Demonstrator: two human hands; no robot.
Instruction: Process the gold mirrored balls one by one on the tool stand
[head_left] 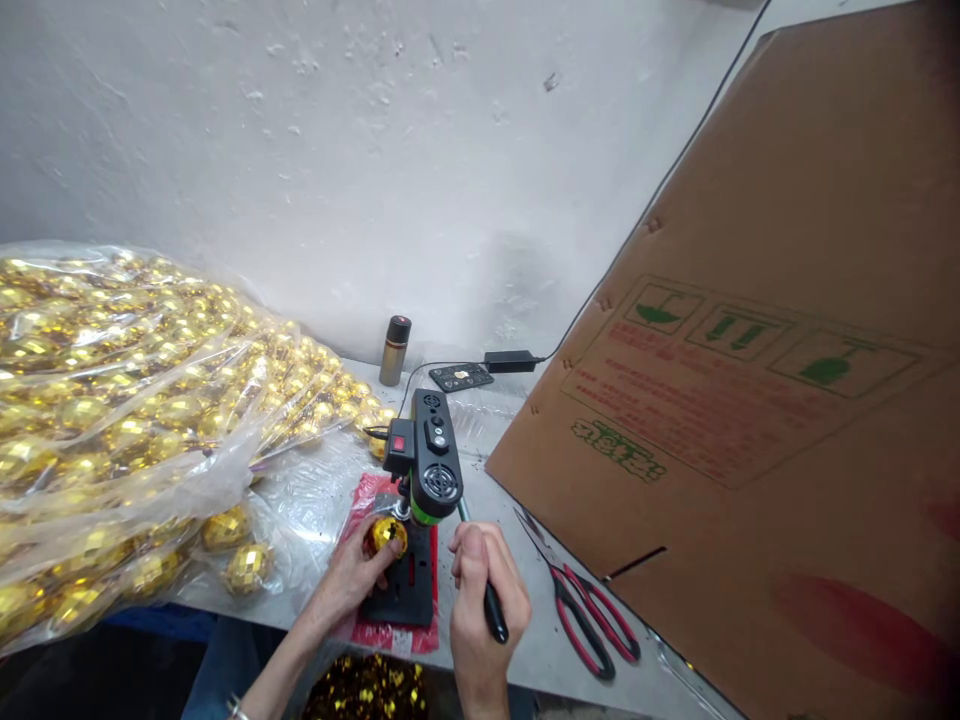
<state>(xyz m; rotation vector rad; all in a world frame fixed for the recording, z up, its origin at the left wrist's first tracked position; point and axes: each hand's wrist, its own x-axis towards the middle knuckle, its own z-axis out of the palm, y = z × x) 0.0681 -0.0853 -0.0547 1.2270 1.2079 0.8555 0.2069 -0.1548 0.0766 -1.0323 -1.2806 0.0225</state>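
Note:
A gold mirror-tiled ball sits in the fingers of my left hand, thumb across its face, over the base plate of a small bench drill press. The black drill head is right above and beside the ball; I cannot tell whether the bit touches it. At the machine's right side, my right hand is closed around its lever handle, whose black end sticks out below the fist. Under the machine's black base lies a red plastic sheet.
A large clear bag of gold balls fills the left side. Scissors with red-and-black handles lie right of my right hand, against a tall cardboard box. Behind stand a spray can, a dark phone-like slab and a power adapter.

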